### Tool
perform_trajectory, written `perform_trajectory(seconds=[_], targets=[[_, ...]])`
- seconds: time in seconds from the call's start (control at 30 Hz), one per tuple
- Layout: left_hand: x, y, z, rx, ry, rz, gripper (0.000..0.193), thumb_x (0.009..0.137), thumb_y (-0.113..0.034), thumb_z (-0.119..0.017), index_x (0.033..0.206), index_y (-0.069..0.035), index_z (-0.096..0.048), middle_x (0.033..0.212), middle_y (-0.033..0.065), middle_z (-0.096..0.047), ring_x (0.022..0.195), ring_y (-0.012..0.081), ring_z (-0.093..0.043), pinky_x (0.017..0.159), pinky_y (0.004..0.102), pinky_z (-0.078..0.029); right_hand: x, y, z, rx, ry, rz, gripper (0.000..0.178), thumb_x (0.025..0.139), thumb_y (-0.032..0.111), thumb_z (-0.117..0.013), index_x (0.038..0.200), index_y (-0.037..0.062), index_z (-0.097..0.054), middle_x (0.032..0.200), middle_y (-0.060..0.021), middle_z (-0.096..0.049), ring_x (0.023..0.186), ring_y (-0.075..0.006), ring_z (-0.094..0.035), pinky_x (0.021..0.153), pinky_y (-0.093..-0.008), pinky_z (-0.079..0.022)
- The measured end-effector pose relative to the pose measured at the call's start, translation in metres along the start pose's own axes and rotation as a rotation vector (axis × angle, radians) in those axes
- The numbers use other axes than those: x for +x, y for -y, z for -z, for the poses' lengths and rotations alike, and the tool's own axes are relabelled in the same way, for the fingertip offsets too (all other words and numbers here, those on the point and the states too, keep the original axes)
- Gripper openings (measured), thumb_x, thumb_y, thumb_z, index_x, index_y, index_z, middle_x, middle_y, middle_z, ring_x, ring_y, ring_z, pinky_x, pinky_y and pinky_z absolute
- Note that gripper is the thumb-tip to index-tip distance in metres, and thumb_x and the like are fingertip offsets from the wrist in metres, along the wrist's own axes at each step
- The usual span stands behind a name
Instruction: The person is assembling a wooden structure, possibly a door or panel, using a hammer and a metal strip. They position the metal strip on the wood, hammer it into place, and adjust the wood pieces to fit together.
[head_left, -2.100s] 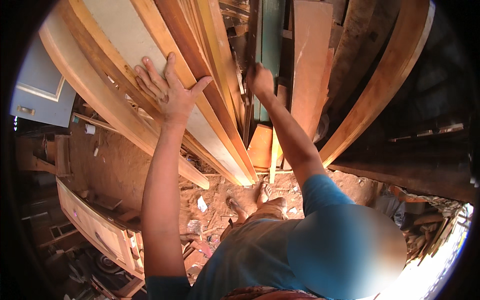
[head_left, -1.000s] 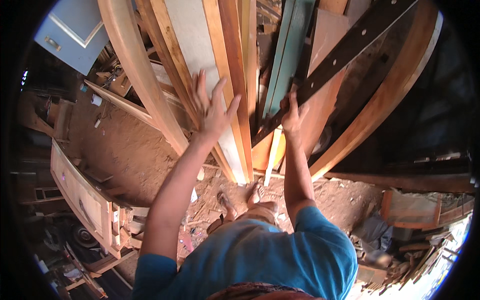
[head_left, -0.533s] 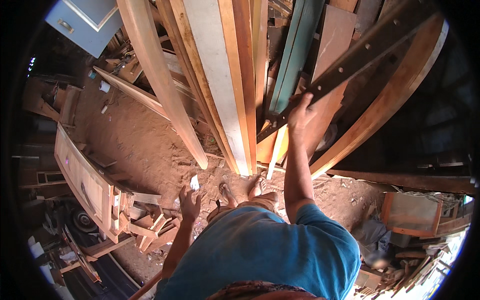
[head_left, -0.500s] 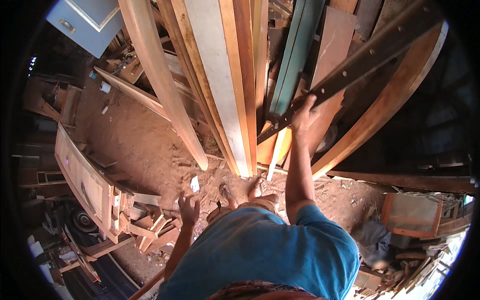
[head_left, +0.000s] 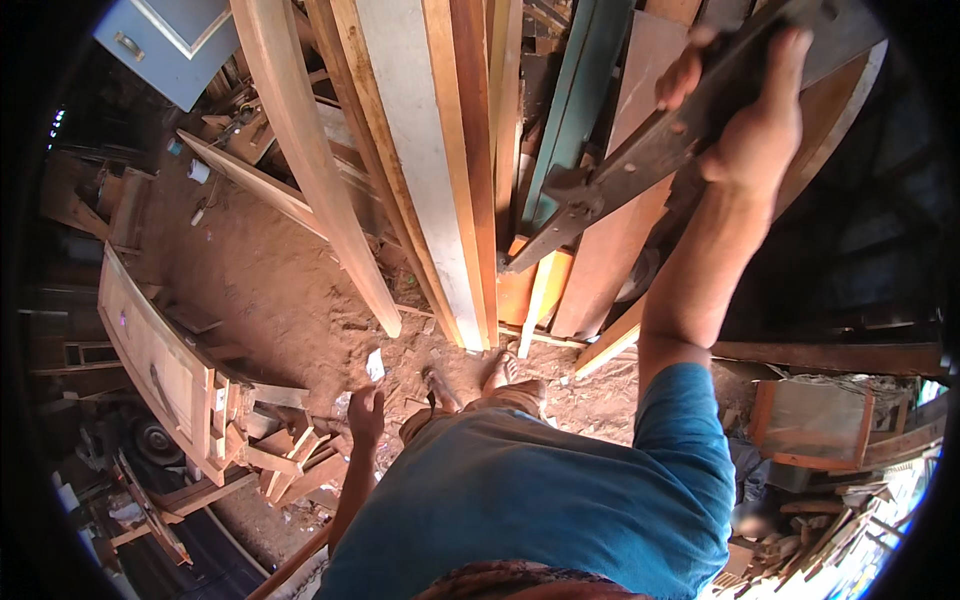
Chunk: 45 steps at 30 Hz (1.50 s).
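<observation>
My right hand (head_left: 750, 145) is raised at the upper right, with its fingers wrapped round a long dark bar clamp (head_left: 640, 160). Holes run along the clamp's bar, and a jaw-like piece sticks out near its lower end. The clamp slants from the upper right down toward the foot of the leaning boards, in front of a green board (head_left: 577, 110) and a reddish-brown board (head_left: 600, 250). My left hand (head_left: 367, 415) hangs low beside my body, its fingers drawn together, and I see nothing in it.
Tall planks (head_left: 420, 150) lean ahead of me, with a curved pale board (head_left: 310, 150) to their left. A panelled wooden door (head_left: 160, 360) and scrap wood lie at the left. A blue door (head_left: 175, 50) stands far left. A framed panel (head_left: 815, 420) is at the right.
My right hand has moved up and right along the bar clamp, and more of the clamp's lower end shows. My left hand's fingers, spread before, are now together.
</observation>
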<state>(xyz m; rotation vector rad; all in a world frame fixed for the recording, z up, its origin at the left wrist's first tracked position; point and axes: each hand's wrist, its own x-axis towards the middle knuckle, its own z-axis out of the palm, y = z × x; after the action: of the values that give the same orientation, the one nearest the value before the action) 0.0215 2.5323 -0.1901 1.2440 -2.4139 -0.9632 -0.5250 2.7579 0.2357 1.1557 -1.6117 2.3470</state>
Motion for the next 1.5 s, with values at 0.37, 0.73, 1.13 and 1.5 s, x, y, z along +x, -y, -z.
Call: perform_trajectory(seconds=[0.37,0.73,1.13,1.5], targets=[[0.159,-0.442,0.017,-0.699,0.184,-0.84,0.084,0.093,-0.052,-0.064,0.147,0.006,-0.035,0.14,0.0261,-0.049,0.132,0.0378,-0.048,0.109,0.0447,-0.04,0.009,0.162,-0.17,0.102,0.124,0.516,0.054,0.093,0.053,-0.064,0.112,0.0027,-0.059,0.083,-0.0087,-0.06,0.06,-0.0193,-0.057,0.051,-0.0277,-0.047],[0.223,-0.46,0.104,-1.462,-0.287,-0.429,0.09,0.066,-0.104,-0.016,0.069,-0.016,-0.037,0.052,-0.0047,-0.033,0.045,0.0102,-0.036,0.044,0.0246,-0.031,-0.015,0.203,-0.336,0.082,0.329,0.698,0.072,0.086,0.053,-0.072,0.125,-0.0034,-0.052,0.105,-0.0202,-0.057,0.092,-0.0301,-0.058,0.077,-0.038,-0.048],[0.216,-0.306,0.255,-1.972,0.424,-0.463,0.086,0.063,-0.106,-0.027,0.062,-0.02,-0.04,0.046,-0.0053,-0.035,0.039,0.0091,-0.037,0.041,0.0227,-0.029,-0.234,-0.102,-0.261,-0.792,0.538,0.047,0.114,0.067,0.062,-0.084,0.149,-0.0006,-0.034,0.141,-0.0265,-0.043,0.133,-0.044,-0.043,0.111,-0.0507,-0.037],[0.23,-0.247,0.259,-1.872,0.659,-0.641,0.057,0.09,-0.073,-0.051,0.073,-0.02,-0.041,0.055,-0.0064,-0.041,0.05,0.0092,-0.041,0.053,0.026,-0.035,-0.317,-0.144,-0.23,-0.944,0.288,-0.213,0.038,0.074,0.016,-0.071,0.109,0.0024,-0.06,0.093,-0.0183,-0.063,0.088,-0.0381,-0.064,0.076,-0.0448,-0.053]])
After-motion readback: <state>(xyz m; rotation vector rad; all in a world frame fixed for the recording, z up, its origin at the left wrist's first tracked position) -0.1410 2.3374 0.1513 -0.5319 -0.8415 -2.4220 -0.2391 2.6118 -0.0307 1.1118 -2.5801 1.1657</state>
